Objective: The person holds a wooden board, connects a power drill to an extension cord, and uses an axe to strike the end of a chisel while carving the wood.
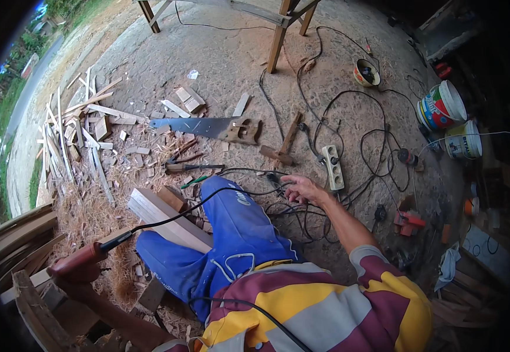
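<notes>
1. Red power tool [90, 256]: lower left, well out past left knee [158, 249], near stacked timber [20, 234]. Working end not visible.
2. Left hand [62, 277]: up against tool, probably wrapped round body. Too dark to make out fingers; cannot tell how far closed.
3. Right hand [303, 189]: fingers curled nearly closed, pinching black cord [178, 212] just beyond right knee [217, 190].
4. Handling, best guess: tool rigid, fairly heavy; grip by body, not at cord exit. Cord light, limp, tough; take anywhere along slack, avoid yanking.
5. Containers: bowl [358, 77] at upper right, dark items inside, can't identify. Colourful bucket [434, 110] and yellow-and-white bucket [463, 142] side by side at right; contents not visible.
</notes>
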{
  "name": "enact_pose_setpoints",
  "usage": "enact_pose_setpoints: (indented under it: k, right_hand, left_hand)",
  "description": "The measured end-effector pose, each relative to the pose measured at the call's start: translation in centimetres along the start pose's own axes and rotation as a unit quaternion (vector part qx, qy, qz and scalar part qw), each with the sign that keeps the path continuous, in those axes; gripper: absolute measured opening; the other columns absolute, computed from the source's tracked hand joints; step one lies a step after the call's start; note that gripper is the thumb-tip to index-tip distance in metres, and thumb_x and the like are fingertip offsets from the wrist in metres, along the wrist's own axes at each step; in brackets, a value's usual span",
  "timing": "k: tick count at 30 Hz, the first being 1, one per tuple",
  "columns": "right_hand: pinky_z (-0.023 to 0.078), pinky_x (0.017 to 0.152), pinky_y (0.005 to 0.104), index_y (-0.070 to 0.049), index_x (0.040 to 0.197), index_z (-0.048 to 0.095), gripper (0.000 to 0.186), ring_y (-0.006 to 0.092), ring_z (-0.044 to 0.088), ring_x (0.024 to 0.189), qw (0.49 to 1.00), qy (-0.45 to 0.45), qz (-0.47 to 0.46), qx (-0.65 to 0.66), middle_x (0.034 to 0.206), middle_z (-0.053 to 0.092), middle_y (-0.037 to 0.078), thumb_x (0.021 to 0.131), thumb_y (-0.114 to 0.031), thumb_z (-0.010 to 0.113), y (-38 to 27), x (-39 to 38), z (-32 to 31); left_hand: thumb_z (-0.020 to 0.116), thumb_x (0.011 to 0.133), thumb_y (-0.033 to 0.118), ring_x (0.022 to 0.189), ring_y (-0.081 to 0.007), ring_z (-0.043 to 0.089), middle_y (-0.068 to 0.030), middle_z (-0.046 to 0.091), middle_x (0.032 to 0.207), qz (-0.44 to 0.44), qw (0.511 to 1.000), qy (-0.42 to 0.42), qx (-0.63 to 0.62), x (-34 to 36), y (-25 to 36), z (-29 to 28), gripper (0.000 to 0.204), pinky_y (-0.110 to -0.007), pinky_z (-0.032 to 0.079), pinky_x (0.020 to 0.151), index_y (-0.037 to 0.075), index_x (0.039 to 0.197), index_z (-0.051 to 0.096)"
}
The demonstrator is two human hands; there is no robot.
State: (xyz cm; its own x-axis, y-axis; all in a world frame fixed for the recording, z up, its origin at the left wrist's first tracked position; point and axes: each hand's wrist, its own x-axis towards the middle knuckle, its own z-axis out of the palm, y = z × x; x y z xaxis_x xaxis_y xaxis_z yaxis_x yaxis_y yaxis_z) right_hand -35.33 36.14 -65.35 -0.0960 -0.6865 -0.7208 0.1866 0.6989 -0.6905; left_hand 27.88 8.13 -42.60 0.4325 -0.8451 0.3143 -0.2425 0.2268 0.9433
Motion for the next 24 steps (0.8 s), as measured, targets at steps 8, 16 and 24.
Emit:
enact_pose_setpoints:
  k: [8, 16, 24]
  right_hand:
    - [0.040, 0.049, 0.0211, -0.007, 0.136, 0.058, 0.047, 0.0083, 0.060, 0.067, 0.999, -0.030, -0.001, -0.037, 0.092, 0.063, 0.003, 0.090, -0.011, 0.061, 0.1, 1.6, 0.5]
    - [0.048, 0.064, 0.0282, -0.004, 0.109, 0.074, 0.027, 0.0124, 0.062, 0.076, 0.969, -0.137, -0.074, -0.190, 0.080, 0.067, 0.004, 0.084, -0.014, 0.067, 1.4, 4.4, -0.2]
    - [0.051, 0.082, 0.0452, -0.008, 0.108, 0.068, 0.041, 0.0339, 0.067, 0.100, 0.824, -0.182, -0.085, -0.529, 0.104, 0.072, 0.015, 0.076, -0.033, 0.076, -1.5, 2.5, 3.8]
  left_hand:
    - [0.040, 0.105, 0.053, 0.090, -0.0199, 0.064, -0.0097, 0.064, 0.098, -0.037, 0.997, -0.068, -0.011, 0.5, -1.3, -2.0, 0.056, -0.036, 0.054, 0.084, 0.002, 0.107, 0.062]
    - [0.040, 0.105, 0.056, 0.088, -0.0211, 0.066, -0.0103, 0.066, 0.097, -0.026, 0.999, -0.023, 0.005, -0.4, 0.4, -0.7, 0.060, -0.035, 0.056, 0.081, 0.001, 0.106, 0.063]
    - [0.037, 0.106, 0.055, 0.088, -0.0213, 0.067, -0.0112, 0.067, 0.097, 0.038, 0.998, 0.028, 0.038, 0.4, 0.7, -2.2, 0.061, -0.035, 0.056, 0.080, -0.001, 0.107, 0.064]
